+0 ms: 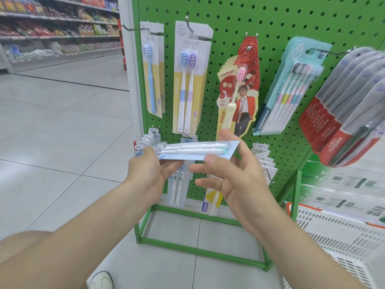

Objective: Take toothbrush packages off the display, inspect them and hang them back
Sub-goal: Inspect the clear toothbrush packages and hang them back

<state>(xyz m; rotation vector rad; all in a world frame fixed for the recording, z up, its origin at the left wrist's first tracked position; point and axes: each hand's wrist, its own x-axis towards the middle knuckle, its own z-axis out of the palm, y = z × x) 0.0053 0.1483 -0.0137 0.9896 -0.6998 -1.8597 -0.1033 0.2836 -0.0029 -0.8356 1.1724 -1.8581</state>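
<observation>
One toothbrush package (198, 150) is off the green pegboard display (270, 21) and held flat just in front of it, the left hand (145, 172) gripping one end and the right hand (233, 174) pinching the other, so inspection looks underway and rehanging is still to do.

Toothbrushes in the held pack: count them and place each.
2. The upper toothbrush lies along the far side of the held pack; the lower toothbrush beside it, nearer the person. Heads toward the left hand, handles toward the right hand. None seems hidden.
</observation>
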